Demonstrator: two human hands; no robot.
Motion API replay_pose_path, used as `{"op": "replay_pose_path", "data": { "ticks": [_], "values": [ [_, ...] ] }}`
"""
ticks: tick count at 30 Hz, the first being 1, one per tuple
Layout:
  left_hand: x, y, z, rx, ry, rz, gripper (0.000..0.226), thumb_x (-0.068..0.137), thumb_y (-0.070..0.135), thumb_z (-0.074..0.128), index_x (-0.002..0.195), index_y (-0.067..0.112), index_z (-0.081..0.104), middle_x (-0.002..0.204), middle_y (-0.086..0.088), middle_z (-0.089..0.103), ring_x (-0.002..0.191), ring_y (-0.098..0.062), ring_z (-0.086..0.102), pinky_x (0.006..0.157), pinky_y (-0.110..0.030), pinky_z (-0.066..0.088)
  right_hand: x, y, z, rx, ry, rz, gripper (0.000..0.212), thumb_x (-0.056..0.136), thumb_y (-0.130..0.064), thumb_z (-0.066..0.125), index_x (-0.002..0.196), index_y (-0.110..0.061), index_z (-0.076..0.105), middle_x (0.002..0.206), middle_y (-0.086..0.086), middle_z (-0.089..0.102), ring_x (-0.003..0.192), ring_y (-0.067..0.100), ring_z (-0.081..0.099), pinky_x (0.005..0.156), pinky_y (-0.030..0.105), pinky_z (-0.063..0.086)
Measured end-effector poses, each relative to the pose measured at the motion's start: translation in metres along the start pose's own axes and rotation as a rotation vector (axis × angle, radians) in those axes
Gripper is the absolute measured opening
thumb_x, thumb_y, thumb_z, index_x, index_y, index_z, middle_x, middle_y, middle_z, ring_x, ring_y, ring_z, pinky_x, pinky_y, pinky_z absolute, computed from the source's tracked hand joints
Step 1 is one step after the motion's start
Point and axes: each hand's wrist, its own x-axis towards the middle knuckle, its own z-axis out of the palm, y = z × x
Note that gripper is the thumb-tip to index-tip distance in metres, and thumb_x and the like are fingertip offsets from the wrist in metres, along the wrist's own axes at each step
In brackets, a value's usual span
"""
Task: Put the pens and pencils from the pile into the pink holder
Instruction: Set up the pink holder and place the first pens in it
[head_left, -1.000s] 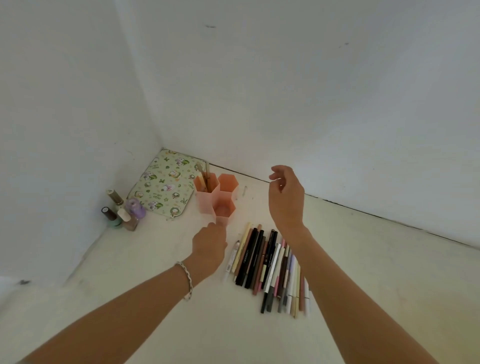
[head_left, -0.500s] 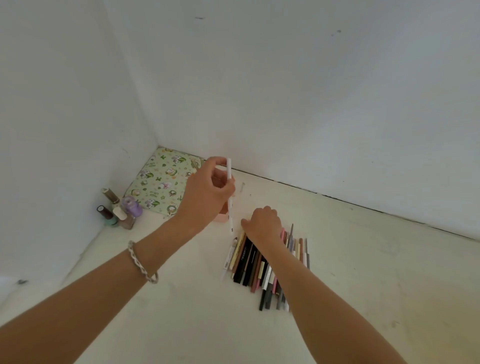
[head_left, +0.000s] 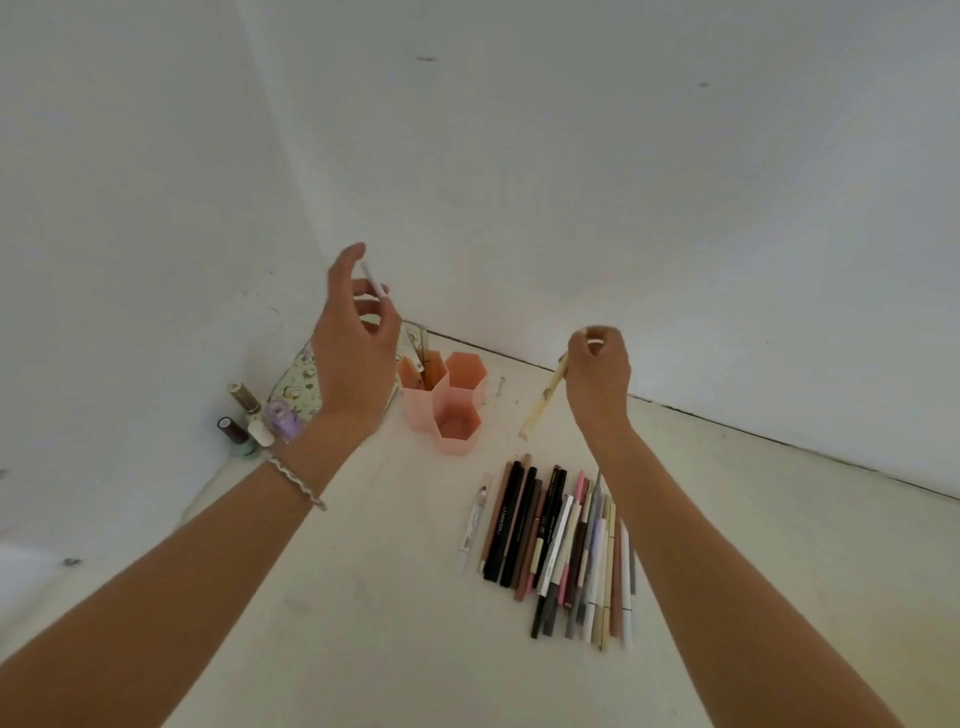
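half a second ago the right hand (head_left: 597, 379) was down on the pile (head_left: 556, 545); now it is up in the air, at 1 o'clock from the pile, and its fingers pinch a cream pencil (head_left: 543, 400) that hangs tilted with its tip toward the tabletop (head_left: 363, 597); the left hand (head_left: 353, 358) was low over the pink holder (head_left: 457, 442) and covered it; now it is higher, at 11 o'clock from the holder, and its fingers curl round a white pen (head_left: 375, 280); so two more sticks are off the pile but not in a cup yet, and i think the job is just starting, since most of the pile is left; the holder stands on the tabletop at 11 o'clock from the pile, near it but not touching.

most of the white pen is hidden behind the left hand; the top of the cream pencil is lost inside the right fingers; the back left cup has a few sticks, too small to count; the flowery pouch (head_left: 298, 379) is partly covered by the left hand; the little bottles (head_left: 244, 421) sit at 9 o'clock from the holder.
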Motion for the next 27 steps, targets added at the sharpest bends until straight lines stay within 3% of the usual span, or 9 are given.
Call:
{"op": "replay_pose_path", "data": {
  "ticks": [5, 9, 13, 16, 18, 20, 23, 25, 27],
  "values": [
    [-0.016, -0.027, 0.015, 0.328, -0.145, 0.113, 0.036, 0.096, 0.019, 0.056, 0.132, 0.021, 0.056, 0.114, 0.001, 0.063, 0.107, -0.018, 0.058, 0.091, -0.042, 0.052, -0.007, -0.026, 0.006, 0.154, 0.03, -0.164, 0.009, 0.098, -0.019, 0.048, 0.107, -0.021, 0.048, 0.073, 0.003, 0.065, 0.062, 0.01, 0.06, 0.061, 0.026, 0.049],
    [-0.018, -0.038, 0.004, 0.419, -0.057, 0.107, 0.041, 0.093, 0.016, 0.056, 0.134, 0.012, 0.058, 0.136, -0.013, 0.054, 0.129, -0.032, 0.043, 0.109, -0.045, 0.037, -0.021, -0.036, 0.026, 0.212, 0.019, -0.297, 0.011, 0.098, -0.017, 0.047, 0.105, -0.025, 0.045, 0.078, 0.001, 0.07, 0.067, 0.012, 0.064, 0.065, 0.029, 0.053],
    [-0.021, -0.036, -0.015, 0.315, -0.021, 0.108, 0.04, 0.087, 0.001, 0.05, 0.125, 0.006, 0.058, 0.123, -0.01, 0.059, 0.119, -0.028, 0.049, 0.103, -0.042, 0.041, -0.035, -0.028, 0.052, 0.073, -0.079, -0.45, 0.013, 0.101, -0.02, 0.044, 0.111, -0.028, 0.041, 0.089, -0.002, 0.068, 0.073, 0.01, 0.063, 0.067, 0.023, 0.051],
    [-0.034, -0.031, -0.019, 0.226, -0.047, 0.055, 0.032, 0.085, -0.005, 0.05, 0.113, 0.007, 0.058, 0.107, 0.0, 0.056, 0.097, -0.021, 0.056, 0.085, -0.039, 0.05, -0.043, -0.011, 0.066, -0.11, -0.188, -0.483, 0.012, 0.102, -0.024, 0.043, 0.11, -0.032, 0.04, 0.082, -0.006, 0.064, 0.069, 0.007, 0.06, 0.063, 0.017, 0.048],
    [-0.047, -0.03, -0.019, 0.195, -0.107, 0.024, 0.026, 0.084, -0.005, 0.05, 0.103, 0.012, 0.057, 0.098, 0.004, 0.055, 0.085, -0.017, 0.056, 0.072, -0.033, 0.049, -0.047, -0.002, 0.072, -0.241, -0.271, -0.498, 0.011, 0.102, -0.023, 0.044, 0.112, -0.025, 0.047, 0.086, -0.004, 0.065, 0.074, 0.01, 0.061, 0.071, 0.026, 0.053],
    [-0.064, -0.03, -0.014, 0.231, -0.222, 0.022, 0.025, 0.084, -0.001, 0.053, 0.093, 0.022, 0.055, 0.088, 0.012, 0.056, 0.076, -0.01, 0.055, 0.066, -0.025, 0.046, -0.049, 0.003, 0.071, -0.297, -0.293, -0.528, 0.019, 0.1, -0.022, 0.047, 0.118, -0.018, 0.054, 0.104, -0.001, 0.066, 0.087, 0.015, 0.062, 0.081, 0.036, 0.053],
    [-0.088, -0.03, 0.003, 0.298, -0.521, -0.012, 0.027, 0.087, 0.012, 0.056, 0.082, 0.038, 0.051, 0.081, 0.019, 0.059, 0.073, -0.004, 0.057, 0.067, -0.014, 0.047, -0.046, 0.004, 0.054, -0.214, -0.173, -0.522, 0.027, 0.098, -0.016, 0.047, 0.123, -0.02, 0.054, 0.106, -0.006, 0.065, 0.089, 0.01, 0.061, 0.081, 0.03, 0.052],
    [-0.104, -0.035, 0.021, 0.459, -0.77, -0.102, 0.013, 0.089, 0.02, 0.057, 0.092, 0.033, 0.054, 0.086, 0.015, 0.06, 0.08, -0.006, 0.059, 0.078, -0.022, 0.052, -0.039, 0.005, 0.037, -0.18, -0.107, -0.464, 0.029, 0.096, -0.013, 0.045, 0.121, -0.024, 0.053, 0.1, -0.009, 0.064, 0.08, 0.009, 0.061, 0.075, 0.029, 0.052],
    [-0.117, -0.039, 0.038, 0.637, -0.956, -0.203, 0.021, 0.091, 0.027, 0.056, 0.111, 0.021, 0.054, 0.102, 0.004, 0.062, 0.094, -0.017, 0.061, 0.087, -0.031, 0.051, -0.032, 0.007, 0.018, -0.165, -0.085, -0.384, 0.031, 0.094, -0.011, 0.043, 0.117, -0.028, 0.052, 0.096, -0.011, 0.064, 0.066, 0.009, 0.056, 0.066, 0.029, 0.05]
  ]
}}
